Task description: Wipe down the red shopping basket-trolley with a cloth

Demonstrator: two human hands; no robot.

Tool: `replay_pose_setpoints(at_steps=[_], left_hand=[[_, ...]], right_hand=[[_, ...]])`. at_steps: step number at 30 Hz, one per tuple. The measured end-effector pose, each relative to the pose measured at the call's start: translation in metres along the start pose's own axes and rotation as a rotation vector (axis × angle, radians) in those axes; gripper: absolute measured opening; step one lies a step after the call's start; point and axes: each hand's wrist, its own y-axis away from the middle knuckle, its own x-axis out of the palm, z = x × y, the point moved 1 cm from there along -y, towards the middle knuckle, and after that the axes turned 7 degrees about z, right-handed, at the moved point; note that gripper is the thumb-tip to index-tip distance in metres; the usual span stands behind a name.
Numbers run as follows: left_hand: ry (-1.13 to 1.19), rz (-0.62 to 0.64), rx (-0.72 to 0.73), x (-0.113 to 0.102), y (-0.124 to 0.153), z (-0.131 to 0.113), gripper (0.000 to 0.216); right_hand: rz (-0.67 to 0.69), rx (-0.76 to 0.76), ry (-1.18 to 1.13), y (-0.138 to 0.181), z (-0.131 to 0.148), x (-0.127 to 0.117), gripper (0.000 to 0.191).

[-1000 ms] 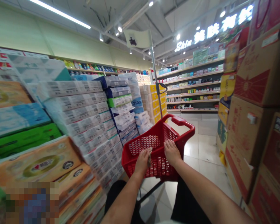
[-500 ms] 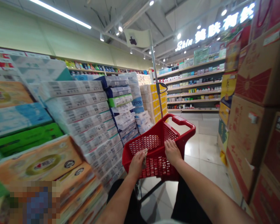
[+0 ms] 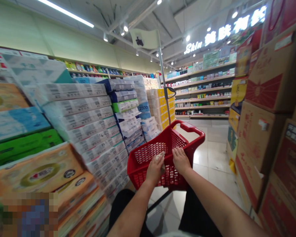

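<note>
A red plastic shopping cart basket stands in front of me in a store aisle, with a thin pole and small white flag rising from its far side. My left hand rests closed on the basket's near rim and pinches a small crumpled pale thing against it. My right hand lies on the same rim just to the right, fingers curled over the edge. Both forearms reach forward from the bottom of the view.
Stacked packs of tissue and paper goods form a wall on the left. Tall piles of brown and red cardboard cartons line the right. A tiled floor runs ahead to shelves of bottles under a lit sign.
My left hand has slid right along the rim, closer to my right hand. The view has shifted slightly; the cart stays in front of me.
</note>
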Motion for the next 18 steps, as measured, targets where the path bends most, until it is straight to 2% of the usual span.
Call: replay_pose_setpoints(at_steps=[6,9,14,18], left_hand=[[0.016,-0.059,-0.022,-0.012,0.028,0.026,0.072],[0.047,-0.06,-0.006,-0.008,0.018,0.021,0.068],[0.111,-0.043,0.057,0.0,-0.012,-0.005,0.062],[0.121,-0.047,0.035,0.001,-0.002,0.0,0.064]], right_hand=[[-0.005,0.017,-0.01,0.0,0.003,0.0,0.044],[-0.013,0.013,-0.002,0.0,0.005,0.001,0.044],[-0.003,-0.011,0.016,0.0,0.003,0.001,0.046],[0.02,0.002,0.015,0.0,0.002,0.0,0.046]])
